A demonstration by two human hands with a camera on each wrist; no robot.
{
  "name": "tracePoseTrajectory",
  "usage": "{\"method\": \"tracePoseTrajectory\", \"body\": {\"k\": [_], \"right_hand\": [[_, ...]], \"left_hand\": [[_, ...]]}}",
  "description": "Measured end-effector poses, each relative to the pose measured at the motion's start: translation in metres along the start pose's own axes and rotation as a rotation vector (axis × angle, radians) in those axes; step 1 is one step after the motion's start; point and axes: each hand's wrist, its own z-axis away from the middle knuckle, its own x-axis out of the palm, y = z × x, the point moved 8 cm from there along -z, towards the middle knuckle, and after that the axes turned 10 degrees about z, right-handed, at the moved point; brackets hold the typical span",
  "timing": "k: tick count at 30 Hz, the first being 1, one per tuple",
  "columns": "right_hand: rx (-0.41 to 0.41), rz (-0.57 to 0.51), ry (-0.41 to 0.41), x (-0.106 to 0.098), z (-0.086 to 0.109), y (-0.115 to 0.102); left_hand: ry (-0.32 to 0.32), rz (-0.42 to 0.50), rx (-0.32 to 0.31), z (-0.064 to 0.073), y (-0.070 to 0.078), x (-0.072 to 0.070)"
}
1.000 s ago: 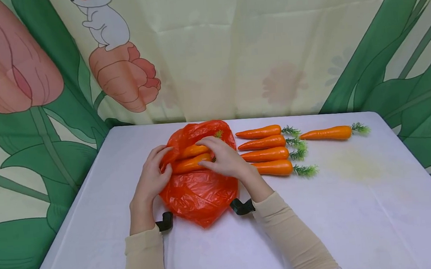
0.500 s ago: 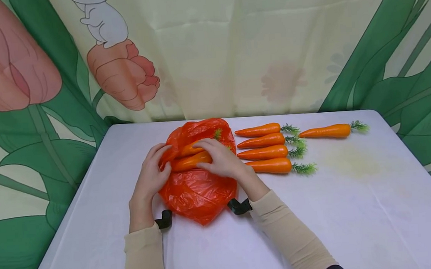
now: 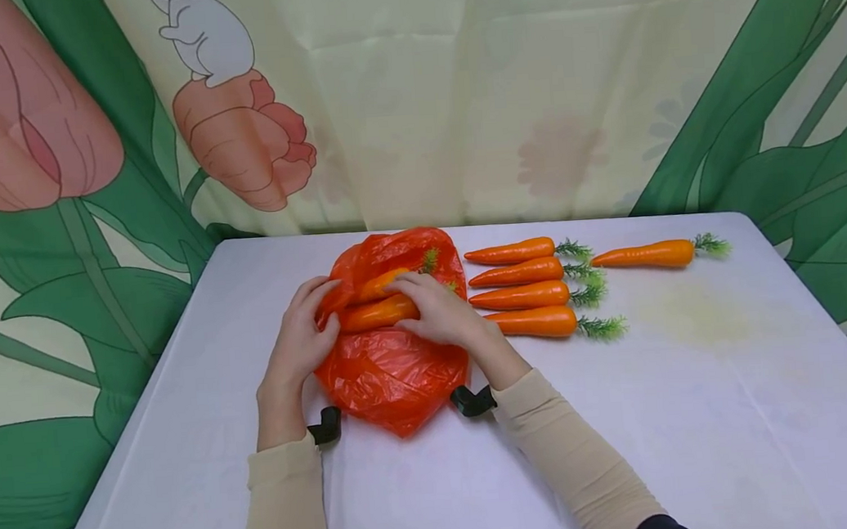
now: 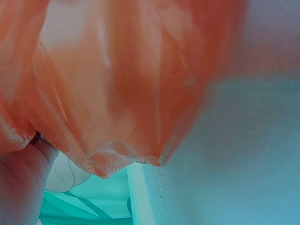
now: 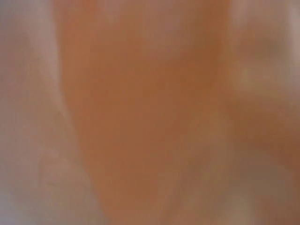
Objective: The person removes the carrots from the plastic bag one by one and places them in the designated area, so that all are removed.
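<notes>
- Bag: red plastic bag (image 3: 395, 381) lies on the white-covered surface (image 3: 628, 447), left of the laid-out carrots; its mouth is spread wide enough to show the contents.
- In bag: lower carrot (image 3: 371, 316) and upper carrot (image 3: 379, 286) lie side by side in the mouth, tips left, green tops to the right (any further carrots underneath are hidden).
- Left hand (image 3: 298, 339): fingers and thumb pinch the film at the bag's left edge; the left wrist view also shows fingers against the plastic.
- Right hand (image 3: 445, 312): fingers curl over the thick ends of the pair, thumb against the lower carrot. Reads as a grasp on the lower carrot (whether the upper is gripped too, I cannot tell; right wrist view is only blur).
- Outside bag: row of four carrots (image 3: 525, 296) just right of it, tips toward the bag; a lone carrot (image 3: 644, 256) lies farther right, near their tops.
- Step in hand, judged: handling carrots at the bag mouth. Direction (loading or unloading) cannot be settled from here.
- Next move, judged: calls for the left hand holding the film back while the right guides the carrot without snagging its leaves.
</notes>
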Motion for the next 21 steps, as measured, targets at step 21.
{"method": "tracePoseTrajectory", "body": {"k": [21], "right_hand": [[-0.005, 0.192, -0.022, 0.013, -0.005, 0.000]], "left_hand": [[0.004, -0.010, -0.002, -0.001, -0.001, 0.003]]}}
